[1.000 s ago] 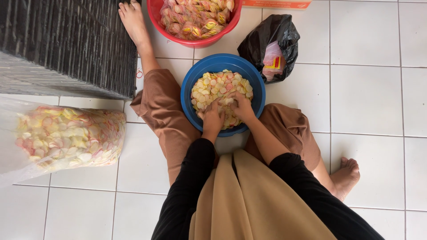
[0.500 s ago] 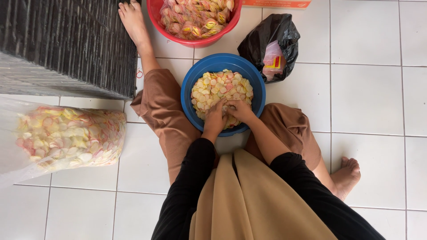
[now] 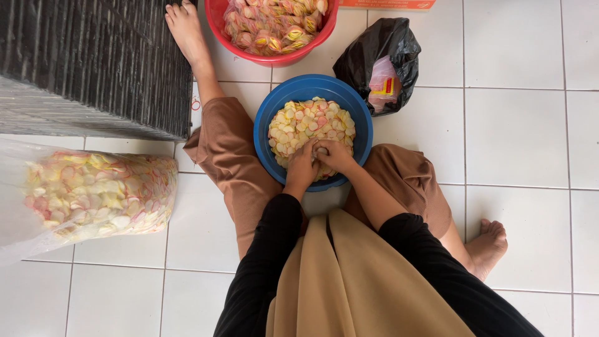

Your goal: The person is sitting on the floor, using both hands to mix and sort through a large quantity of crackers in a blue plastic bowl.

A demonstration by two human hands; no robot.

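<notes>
White floor tiles underlie the blue bowl (image 3: 268, 118), where left hand (image 3: 302, 169) and right hand (image 3: 334, 156) grip crackers (image 3: 309, 122) loosely.

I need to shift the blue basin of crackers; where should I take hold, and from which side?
Grip the blue basin by its bare rim on the far-left arc, coming from above. The near rim is taken up by the left hand and right hand, and crackers heap the middle, so only the rim offers a hold.

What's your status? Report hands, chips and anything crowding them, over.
Left hand and right hand together in the blue basin, fingers buried in pale chips; grip unclear. Red basin ahead, black bag alongside, clear sack left. Nothing blocking.
</notes>
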